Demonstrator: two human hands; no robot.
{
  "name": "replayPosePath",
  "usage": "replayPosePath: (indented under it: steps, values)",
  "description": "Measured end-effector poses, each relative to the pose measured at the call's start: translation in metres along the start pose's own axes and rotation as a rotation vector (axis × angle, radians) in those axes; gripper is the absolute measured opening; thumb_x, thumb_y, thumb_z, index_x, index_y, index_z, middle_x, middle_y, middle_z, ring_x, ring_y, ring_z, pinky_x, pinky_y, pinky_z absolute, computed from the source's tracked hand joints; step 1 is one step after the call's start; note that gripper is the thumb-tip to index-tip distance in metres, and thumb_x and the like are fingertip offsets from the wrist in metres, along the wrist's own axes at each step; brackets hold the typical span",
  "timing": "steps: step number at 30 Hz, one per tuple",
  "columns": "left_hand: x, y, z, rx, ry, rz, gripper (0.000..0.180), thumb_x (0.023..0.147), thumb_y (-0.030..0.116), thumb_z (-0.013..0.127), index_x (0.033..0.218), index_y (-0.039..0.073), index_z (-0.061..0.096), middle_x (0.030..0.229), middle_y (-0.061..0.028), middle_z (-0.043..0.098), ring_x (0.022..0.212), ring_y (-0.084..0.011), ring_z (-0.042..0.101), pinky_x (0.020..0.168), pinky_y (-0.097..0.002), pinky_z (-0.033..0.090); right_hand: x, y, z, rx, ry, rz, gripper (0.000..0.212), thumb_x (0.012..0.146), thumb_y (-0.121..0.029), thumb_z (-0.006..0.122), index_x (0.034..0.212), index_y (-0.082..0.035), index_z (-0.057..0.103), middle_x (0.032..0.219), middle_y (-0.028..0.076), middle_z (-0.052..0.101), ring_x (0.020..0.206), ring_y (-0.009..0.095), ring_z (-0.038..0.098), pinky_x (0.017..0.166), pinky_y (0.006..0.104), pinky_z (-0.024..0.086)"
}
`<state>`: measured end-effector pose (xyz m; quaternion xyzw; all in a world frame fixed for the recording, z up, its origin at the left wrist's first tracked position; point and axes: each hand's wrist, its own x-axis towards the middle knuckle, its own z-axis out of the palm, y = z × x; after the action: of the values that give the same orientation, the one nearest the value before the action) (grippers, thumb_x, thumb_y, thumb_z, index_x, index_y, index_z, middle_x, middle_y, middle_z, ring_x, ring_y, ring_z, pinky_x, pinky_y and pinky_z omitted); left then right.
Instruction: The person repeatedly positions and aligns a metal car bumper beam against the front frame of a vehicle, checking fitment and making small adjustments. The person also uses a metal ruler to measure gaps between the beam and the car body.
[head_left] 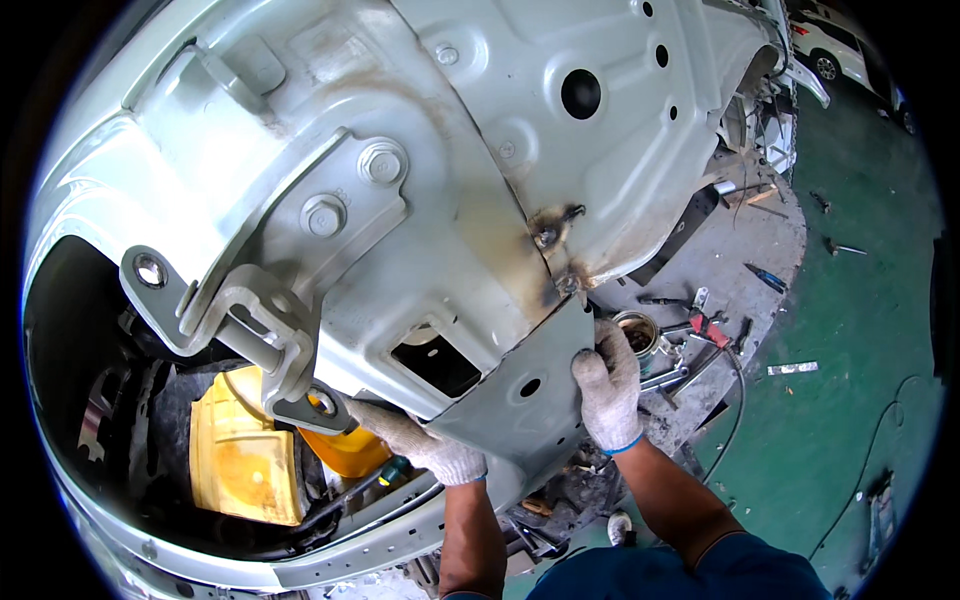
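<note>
A pale grey-green sheet-metal panel (505,400) lies between my two gloved hands, below a scorched seam (560,255) in the car body. My right hand (610,390) closes on its right edge, thumb against the near side and the other fingers partly behind. On the opposite side my left hand (430,448) reaches in under the left edge beneath the hinge, holding the panel there; its fingertips are partly hidden. Next to that hand are the door hinge (260,335), with two large bolts above it, and an orange-yellow part (345,450). A square hole (437,362) opens just above the panel.
Inside the body opening sit a yellow block (245,450) and a green-handled screwdriver (393,470). Right of the panel, a grey work surface (770,235) carries a tin can (637,332), a red-bodied tool (708,330) with a cable, and wrenches. Scattered tools lie on the green floor (850,300).
</note>
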<state>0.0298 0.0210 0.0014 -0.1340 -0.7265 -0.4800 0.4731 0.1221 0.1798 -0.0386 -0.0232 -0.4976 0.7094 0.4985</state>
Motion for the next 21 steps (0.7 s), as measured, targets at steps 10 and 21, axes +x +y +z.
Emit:
replayPosePath:
  steps: [10, 21]
  values:
    - [-0.003, -0.001, 0.000, -0.008, -0.016, -0.074, 0.089, 0.094, 0.030, 0.070, 0.166, 0.006, 0.025, 0.164, -0.0194, 0.035, 0.145, -0.0313, 0.044, 0.122, -0.0420, 0.035, 0.001, -0.003, 0.001, 0.035, 0.024, 0.036, 0.037, 0.096, -0.032, 0.073, 0.113, 0.000, 0.063, 0.101, 0.005, 0.064, 0.093, 0.013, 0.057, 0.086, 0.0322, 0.049]
    - [-0.004, 0.018, -0.005, -0.259, -0.003, -0.141, 0.100, 0.089, 0.041, 0.073, 0.167, 0.003, 0.022, 0.163, -0.0239, 0.037, 0.146, -0.0338, 0.043, 0.122, -0.0453, 0.035, 0.001, -0.002, 0.003, -0.008, 0.063, -0.049, 0.033, 0.094, -0.029, 0.074, 0.105, 0.000, 0.065, 0.091, 0.006, 0.059, 0.083, 0.016, 0.054, 0.078, 0.0339, 0.047]
